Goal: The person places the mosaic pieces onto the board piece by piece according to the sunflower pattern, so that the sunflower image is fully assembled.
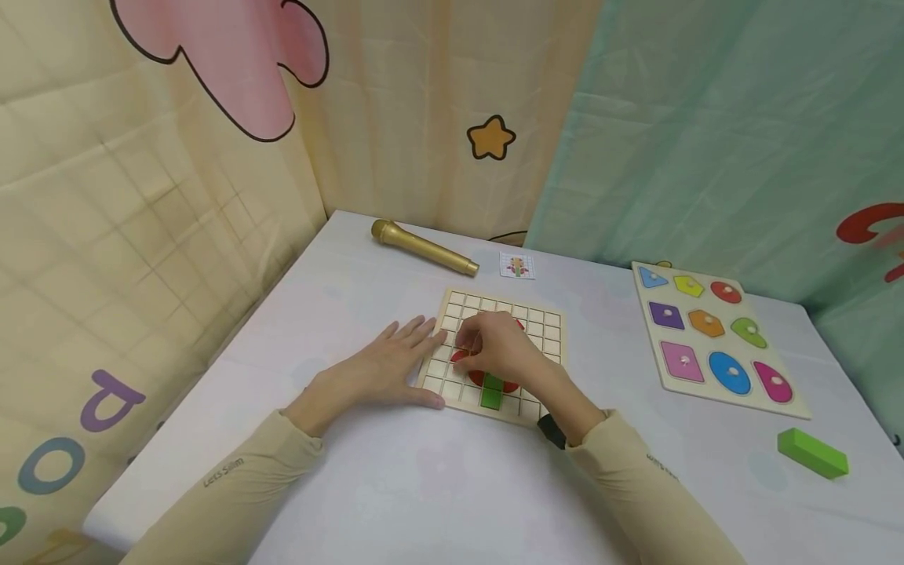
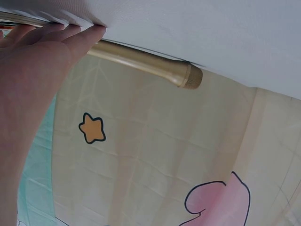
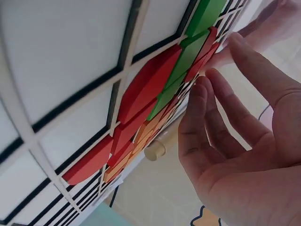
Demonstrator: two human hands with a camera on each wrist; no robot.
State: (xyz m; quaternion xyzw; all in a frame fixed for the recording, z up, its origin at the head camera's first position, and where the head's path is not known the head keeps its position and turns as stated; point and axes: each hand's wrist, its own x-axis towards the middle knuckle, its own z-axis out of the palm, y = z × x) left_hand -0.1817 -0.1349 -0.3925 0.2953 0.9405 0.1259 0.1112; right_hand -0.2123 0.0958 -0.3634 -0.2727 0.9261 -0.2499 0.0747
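A wooden grid board (image 1: 453,390) lies on the table with red pieces (image 3: 149,84), green pieces (image 3: 188,54) and orange pieces (image 3: 117,169) set in its cells. My right hand (image 1: 503,345) is over the board, its fingers bent, thumb and fingertips apart by a red piece (image 1: 461,357) on the left side. No piece shows between them; whether the fingertips touch one is unclear. My left hand (image 1: 384,365) lies spread at the board's left edge, thumb near the front corner. In the left wrist view, the left hand's fingers (image 2: 87,37) stretch along the tabletop.
Behind the board lie a gold microphone (image 1: 424,247) and a small picture card (image 1: 517,265). To the right are a shape puzzle board (image 1: 664,337) with knobbed pieces and a green block (image 1: 812,453). Curtains (image 1: 424,94) hang along the table's far side.
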